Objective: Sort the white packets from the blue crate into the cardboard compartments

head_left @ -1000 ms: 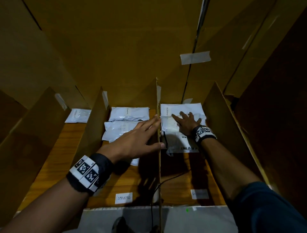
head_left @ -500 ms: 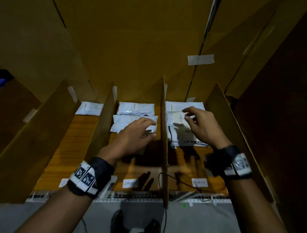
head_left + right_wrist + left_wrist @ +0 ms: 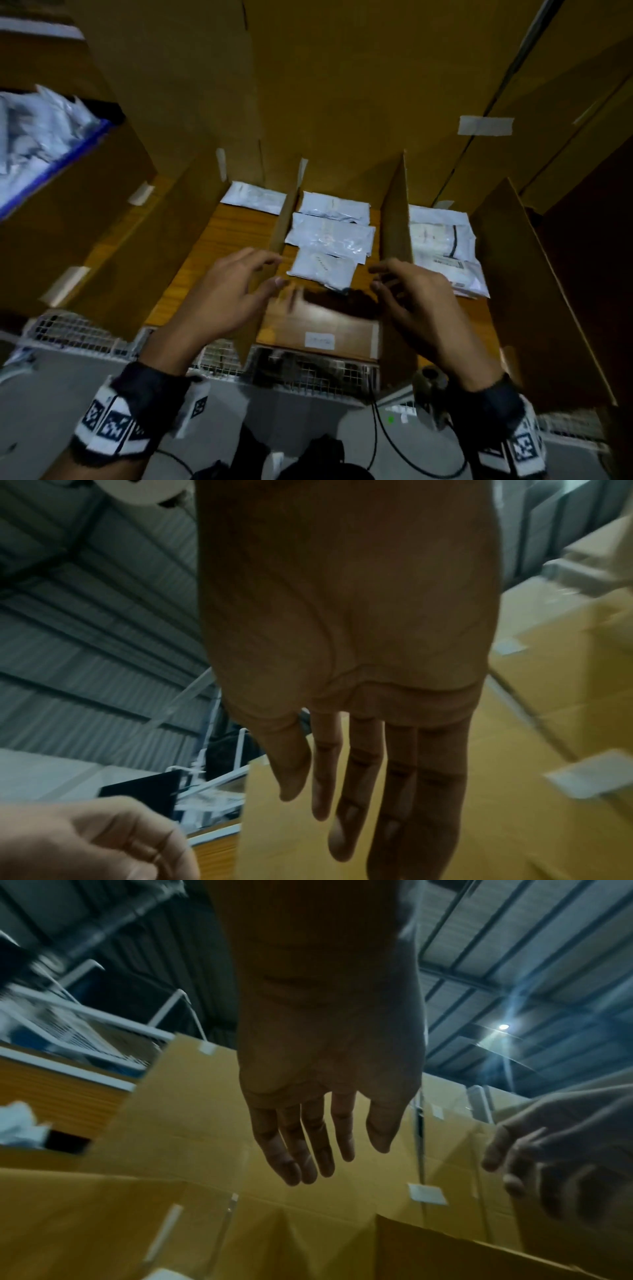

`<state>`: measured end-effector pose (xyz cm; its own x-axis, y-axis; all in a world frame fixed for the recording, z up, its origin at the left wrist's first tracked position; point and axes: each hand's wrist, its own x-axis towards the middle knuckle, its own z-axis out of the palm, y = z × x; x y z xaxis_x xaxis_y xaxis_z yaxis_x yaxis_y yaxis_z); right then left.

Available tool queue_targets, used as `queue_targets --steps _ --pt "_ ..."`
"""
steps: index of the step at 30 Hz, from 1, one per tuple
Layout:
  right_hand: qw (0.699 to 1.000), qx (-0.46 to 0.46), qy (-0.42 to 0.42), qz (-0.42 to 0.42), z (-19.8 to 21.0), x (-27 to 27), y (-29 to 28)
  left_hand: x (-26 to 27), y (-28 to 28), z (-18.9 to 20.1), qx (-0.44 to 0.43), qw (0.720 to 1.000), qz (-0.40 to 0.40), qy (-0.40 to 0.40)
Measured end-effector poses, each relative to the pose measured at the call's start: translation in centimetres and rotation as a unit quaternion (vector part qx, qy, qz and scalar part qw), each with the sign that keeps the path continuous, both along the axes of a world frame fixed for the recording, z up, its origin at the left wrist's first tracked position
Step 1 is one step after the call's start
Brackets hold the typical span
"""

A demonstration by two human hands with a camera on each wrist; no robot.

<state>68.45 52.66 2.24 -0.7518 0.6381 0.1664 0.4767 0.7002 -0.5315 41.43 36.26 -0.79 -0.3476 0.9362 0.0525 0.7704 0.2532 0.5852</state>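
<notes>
— Hands empty, both of them, so I'd say the next job is another packet from the blue crate [image 3: 51, 164], up at the far left.

— Where are the hands just now?

— Hovering over the near end of the middle cardboard compartment [image 3: 318, 325]. The left hand [image 3: 219, 298] has its fingers [image 3: 308, 1150] hanging long and loose, spread a little, touching nothing. The right hand [image 3: 421, 308] is much the same: fingers [image 3: 394, 777] nearly straight, slightly parted, nothing in them. It floats just above the divider [image 3: 395, 219] between the middle and right compartments.

— And the white packets?

— A heap of them [image 3: 34, 137] sits in the crate. Three [image 3: 330, 240] lie in a row down the middle compartment, overlapping at the edges. One [image 3: 255, 198] lies at the far end of the left compartment, and a small pile [image 3: 442, 246] sits in the right one.

— How would you go about the next one?

— Swing left, clear of the tall cardboard walls, and pinch a single packet by a corner; those slick bags look likely to come up in twos. Read its marking before choosing a slot, since each compartment has a paper label [image 3: 319, 341] at its near edge. I can't make out the writing from here. Then lay it flat, nearer than the ones already down.
</notes>
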Motion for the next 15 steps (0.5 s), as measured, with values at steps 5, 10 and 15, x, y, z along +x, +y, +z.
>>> queue_targets --steps 5,10,15 --pt "0.999 0.006 -0.030 0.029 -0.5 -7.5 -6.0 -5.7 -7.2 0.4 0.004 0.998 0.059 0.016" --pt "0.991 0.011 -0.015 0.130 -0.7 -17.8 -14.3 -12.7 -17.3 0.3 0.000 0.990 0.129 0.051" --pt "0.978 0.032 -0.035 0.203 -2.1 -29.9 -21.3 -21.1 -27.3 -0.3 0.006 0.976 0.201 0.081"
